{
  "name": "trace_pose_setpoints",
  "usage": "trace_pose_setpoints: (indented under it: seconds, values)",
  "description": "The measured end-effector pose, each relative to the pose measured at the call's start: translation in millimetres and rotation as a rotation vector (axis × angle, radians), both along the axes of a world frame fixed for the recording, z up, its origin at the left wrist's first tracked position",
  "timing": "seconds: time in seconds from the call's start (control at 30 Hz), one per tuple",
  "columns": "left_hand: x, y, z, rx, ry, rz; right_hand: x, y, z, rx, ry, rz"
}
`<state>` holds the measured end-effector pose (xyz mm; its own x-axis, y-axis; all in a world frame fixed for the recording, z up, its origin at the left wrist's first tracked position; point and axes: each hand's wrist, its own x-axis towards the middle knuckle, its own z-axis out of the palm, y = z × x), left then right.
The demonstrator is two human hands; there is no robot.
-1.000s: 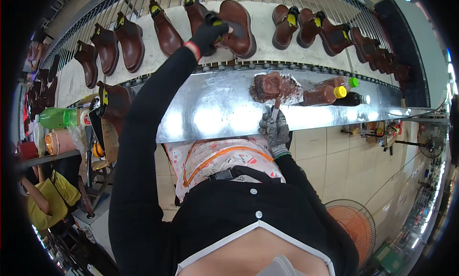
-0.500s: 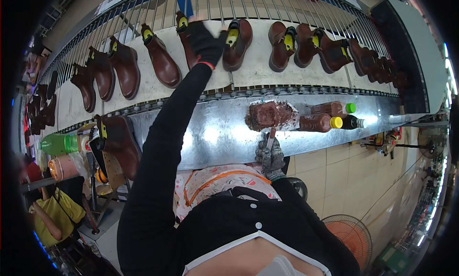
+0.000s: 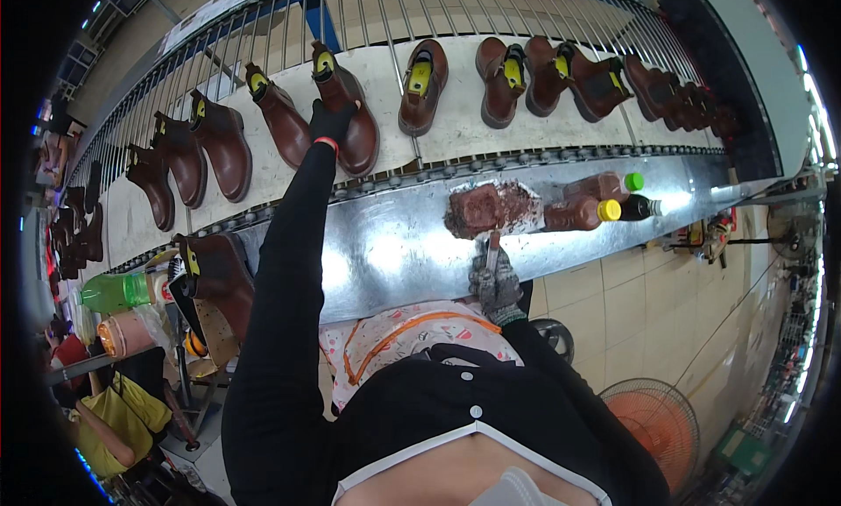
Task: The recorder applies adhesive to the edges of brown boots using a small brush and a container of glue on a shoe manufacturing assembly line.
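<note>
left of the left hand (image 3: 331, 123), a brown boot (image 3: 223, 274) stands beside the black sleeve (image 3: 293, 234), where a swinging elbow might knock it. that hand touches the side of another boot (image 3: 357, 142) on the pale conveyor (image 3: 390, 94); whether its fingers have closed i cannot tell, and a loose hold could let that boot tip against its left neighbour (image 3: 282, 116). farther right, the right hand (image 3: 496, 280) is clenched around a slim tool (image 3: 493, 250), just short of a smeared brown block (image 3: 479, 210); a careless turn might smudge the yellow-capped bottle (image 3: 574, 214) beyond.
</note>
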<state>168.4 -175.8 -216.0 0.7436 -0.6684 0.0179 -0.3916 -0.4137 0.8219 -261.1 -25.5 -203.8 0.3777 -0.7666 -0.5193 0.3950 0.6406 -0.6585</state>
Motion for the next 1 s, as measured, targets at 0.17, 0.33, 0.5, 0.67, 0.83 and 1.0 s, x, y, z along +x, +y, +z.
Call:
trace_pose_setpoints:
  seconds: [0.17, 0.33, 0.5, 0.67, 0.83, 1.0]
  values:
    - [-45.1, 86.4, 50.6, 0.037, 0.074, -0.101, -2.7, -2.9, -7.1, 0.039, -0.056, 0.001]
    - [-98.9, 181.5, 69.6, -0.210, 0.275, -0.234, 0.4, -7.6, -7.4, 0.142, -0.060, 0.020]
    - [-151.5, 243.5, 70.1, -0.182, 0.115, -0.137, -0.1, 0.2, 2.8, 0.024, -0.109, 0.005]
    - [-168.0, 256.3, 63.2, -0.192, 0.408, -0.068, -9.9, 25.3, 14.2, -0.730, 0.771, 0.173]
    - [-104.5, 193.0, 55.4, -0.557, 0.716, -0.422, -8.1, 26.4, 31.4, -0.633, 0.570, 0.182]
    - [-67.3, 132.5, 48.2, -0.137, 0.962, -0.796, 11.0, 15.0, 47.8, -0.038, 0.037, 0.059]
